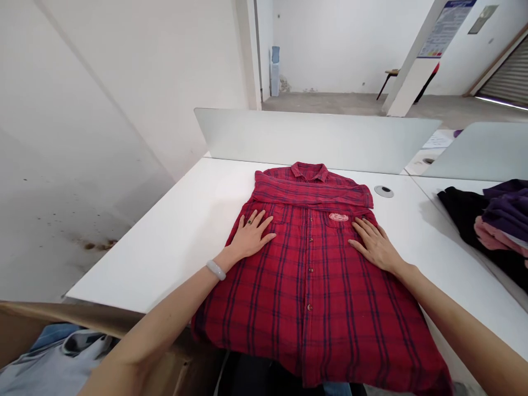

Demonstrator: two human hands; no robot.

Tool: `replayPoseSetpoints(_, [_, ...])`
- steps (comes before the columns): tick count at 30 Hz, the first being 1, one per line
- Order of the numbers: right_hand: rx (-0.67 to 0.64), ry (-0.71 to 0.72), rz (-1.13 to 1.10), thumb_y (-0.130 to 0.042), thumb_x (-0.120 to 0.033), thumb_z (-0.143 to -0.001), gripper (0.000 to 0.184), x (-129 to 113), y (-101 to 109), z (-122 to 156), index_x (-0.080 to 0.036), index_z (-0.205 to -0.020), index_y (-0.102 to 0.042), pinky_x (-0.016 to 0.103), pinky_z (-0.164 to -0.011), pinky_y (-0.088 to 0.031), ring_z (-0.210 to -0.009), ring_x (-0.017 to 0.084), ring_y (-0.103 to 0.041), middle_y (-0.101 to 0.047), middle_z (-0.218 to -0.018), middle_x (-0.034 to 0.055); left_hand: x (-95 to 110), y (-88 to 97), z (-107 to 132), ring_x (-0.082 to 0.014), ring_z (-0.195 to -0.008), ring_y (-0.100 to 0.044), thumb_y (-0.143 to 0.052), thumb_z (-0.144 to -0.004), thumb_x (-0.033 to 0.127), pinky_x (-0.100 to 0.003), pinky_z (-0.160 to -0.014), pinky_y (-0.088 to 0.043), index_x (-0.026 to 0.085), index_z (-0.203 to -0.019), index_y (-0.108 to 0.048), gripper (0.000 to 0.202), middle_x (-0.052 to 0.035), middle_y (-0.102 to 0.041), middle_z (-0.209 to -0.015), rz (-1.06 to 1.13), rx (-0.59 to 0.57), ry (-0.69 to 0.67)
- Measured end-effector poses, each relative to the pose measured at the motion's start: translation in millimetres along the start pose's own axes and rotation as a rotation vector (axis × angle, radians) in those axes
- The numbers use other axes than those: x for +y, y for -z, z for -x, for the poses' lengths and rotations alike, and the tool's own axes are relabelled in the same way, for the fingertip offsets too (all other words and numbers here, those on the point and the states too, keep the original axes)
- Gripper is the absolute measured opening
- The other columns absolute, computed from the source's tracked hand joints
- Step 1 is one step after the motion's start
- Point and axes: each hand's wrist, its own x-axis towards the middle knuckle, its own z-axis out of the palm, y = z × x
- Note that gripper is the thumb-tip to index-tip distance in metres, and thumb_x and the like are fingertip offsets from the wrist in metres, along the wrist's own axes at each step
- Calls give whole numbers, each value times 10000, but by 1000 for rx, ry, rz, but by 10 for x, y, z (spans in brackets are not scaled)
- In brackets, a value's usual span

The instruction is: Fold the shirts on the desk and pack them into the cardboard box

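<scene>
A red plaid button-up shirt [311,280] lies front-up on a white table [177,236], collar at the far end, sleeves folded across near the collar, hem hanging over the near edge. My left hand [251,234] rests flat on the shirt's left chest, fingers spread, with a ring on one finger and a pale bracelet at the wrist. My right hand [374,243] lies flat on the right chest just below a round white patch [339,217], fingers stretched out. Neither hand grips anything.
A pile of dark, purple and pink clothes [493,223] sits on the table at the right. A grey divider panel [313,140] stands behind the shirt. A cardboard box [61,316] with bluish garments is at lower left. A cable grommet [384,191] is beside the shirt's shoulder.
</scene>
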Motion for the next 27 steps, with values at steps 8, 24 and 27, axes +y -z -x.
replayPoseSetpoints(8, [-42, 14, -22, -314, -514, -955, 612, 271, 28, -243, -162, -1452, -378, 518, -1140, -240, -1411, 284, -295, -369, -1510, 120, 216, -13, -233, -332, -1460, -162, -286, -953, 585, -628, -1135, -159, 245, -1493, -319, 639, -97, -237, -1584, -19, 36, 50])
replayPoseSetpoints(24, [6, -18, -362, -425, -426, -944, 426, -599, 722, 1548, -301, -1337, -532, 546, -1139, -326, -1337, 259, -437, -490, -1426, 50, 529, 201, 1518, -273, -1435, -274, -372, -964, 418, -546, -1142, -242, 239, -1387, -485, 472, -94, -394, -1511, 159, -15, 63])
replayPoseSetpoints(27, [113, -94, -440, -478, -372, -925, 352, -848, 771, 1836, -339, -1258, -587, 562, -1128, -348, -1273, 268, -507, -559, -1351, 33, 729, 203, 1750, -253, -1423, -301, -381, -958, 370, -528, -1165, -196, 248, -1329, -544, 423, -84, -457, -1467, 290, 24, 45])
